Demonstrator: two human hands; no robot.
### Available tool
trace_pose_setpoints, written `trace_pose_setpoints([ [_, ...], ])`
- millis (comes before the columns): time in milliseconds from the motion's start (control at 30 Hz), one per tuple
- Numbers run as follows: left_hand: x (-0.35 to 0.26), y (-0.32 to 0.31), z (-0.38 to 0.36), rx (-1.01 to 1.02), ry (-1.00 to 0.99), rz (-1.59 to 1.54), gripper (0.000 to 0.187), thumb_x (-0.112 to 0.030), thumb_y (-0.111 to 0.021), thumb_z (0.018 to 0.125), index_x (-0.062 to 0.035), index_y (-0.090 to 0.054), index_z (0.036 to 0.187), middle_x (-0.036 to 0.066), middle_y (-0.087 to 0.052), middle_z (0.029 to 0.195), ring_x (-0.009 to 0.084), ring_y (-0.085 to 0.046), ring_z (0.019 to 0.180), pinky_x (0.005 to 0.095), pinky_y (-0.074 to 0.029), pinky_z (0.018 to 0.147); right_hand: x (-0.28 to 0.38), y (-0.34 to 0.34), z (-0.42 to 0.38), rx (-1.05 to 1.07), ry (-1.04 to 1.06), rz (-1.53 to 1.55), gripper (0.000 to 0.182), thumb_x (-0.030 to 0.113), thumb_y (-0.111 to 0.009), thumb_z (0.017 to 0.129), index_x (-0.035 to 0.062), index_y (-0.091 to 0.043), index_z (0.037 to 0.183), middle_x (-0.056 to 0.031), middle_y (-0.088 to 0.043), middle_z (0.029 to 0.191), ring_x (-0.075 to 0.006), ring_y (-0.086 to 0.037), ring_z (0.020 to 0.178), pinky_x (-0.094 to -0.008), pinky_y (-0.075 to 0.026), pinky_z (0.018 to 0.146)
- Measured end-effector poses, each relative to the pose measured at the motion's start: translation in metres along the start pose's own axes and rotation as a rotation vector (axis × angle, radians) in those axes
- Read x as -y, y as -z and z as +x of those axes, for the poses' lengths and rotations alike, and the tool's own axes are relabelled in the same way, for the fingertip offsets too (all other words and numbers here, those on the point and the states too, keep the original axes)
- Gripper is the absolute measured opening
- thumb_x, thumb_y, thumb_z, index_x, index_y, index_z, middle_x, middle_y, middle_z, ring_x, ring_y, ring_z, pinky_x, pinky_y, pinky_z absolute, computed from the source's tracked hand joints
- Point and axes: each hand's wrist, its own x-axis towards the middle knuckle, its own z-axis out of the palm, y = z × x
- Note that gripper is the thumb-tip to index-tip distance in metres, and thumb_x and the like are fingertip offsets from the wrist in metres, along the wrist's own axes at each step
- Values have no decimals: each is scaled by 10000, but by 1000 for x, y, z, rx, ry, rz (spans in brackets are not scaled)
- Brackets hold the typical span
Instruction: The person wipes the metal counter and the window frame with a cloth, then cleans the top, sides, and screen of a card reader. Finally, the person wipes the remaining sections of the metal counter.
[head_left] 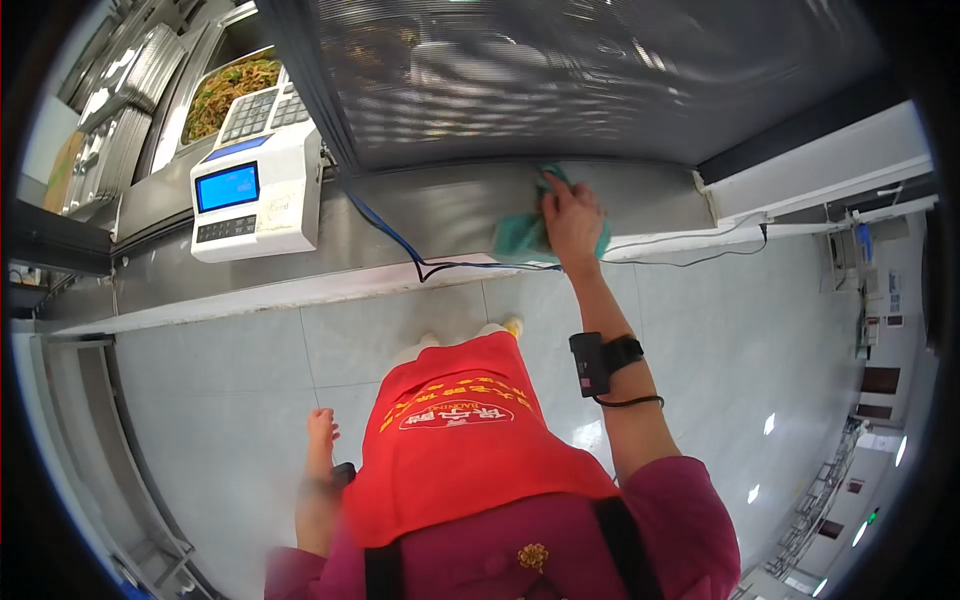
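Observation:
My right hand presses a thin green cleaning cloth onto the stainless steel ledge. The cloth is bunched under the palm and fingers, spreading out to the left and poking up past the fingertips. Down at my left side, away from the ledge, my left hand hangs with its fingers curled in; nothing shows in it. A dark ribbed, see-through panel rises directly behind the ledge.
A white card reader with a lit blue screen stands on the ledge at left. Behind it is a tray of food beside stacked metal trays. Cables run along the ledge's front edge, passing below my right hand.

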Motion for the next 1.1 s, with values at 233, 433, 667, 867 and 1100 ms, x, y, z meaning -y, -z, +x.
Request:
trace_pose_setpoints([
  [233,22,-5,-12,34,52,-77,268,-237,-589,824,-79,-567,1040,62,-551,899,198,-568,728,379,-491,581,139,-34,-2,-16,319,202,337,279,-630,783,200,-659,1109,-72,-526,903,-266,-540,907,-426,-431,733],
  [433,-1,-18,-19,21,24,-116,251,-229,-592,814,-87,-574,1020,50,-555,889,190,-573,715,368,-488,554,77,-27,3,-82,282,193,330,260,-645,783,217,-661,1109,-93,-559,927,-282,-561,917,-444,-459,765],
  [667,44,-23,-35,5,147,-129,284,-230,-587,832,-76,-558,1070,65,-559,903,221,-571,744,401,-498,592,-137,11,24,-94,-187,-129,272,247,-582,858,192,-665,1111,-112,-591,931,-319,-573,920,-491,-442,759],
  [867,30,-37,-54,151,-70,82,269,-245,-543,847,-82,-545,1061,71,-547,924,208,-572,780,408,-498,642,-28,-1,11,-36,30,100,257,242,-614,821,126,-650,1048,-111,-592,915,-316,-585,857,-474,-444,714],
  [1100,-25,-49,-40,49,49,-41,297,-253,-588,839,-95,-537,1085,81,-545,977,248,-559,816,441,-477,646,-126,15,23,12,-106,71,285,267,-599,845,171,-655,1108,-103,-611,951,-307,-608,852,-465,-457,737],
])
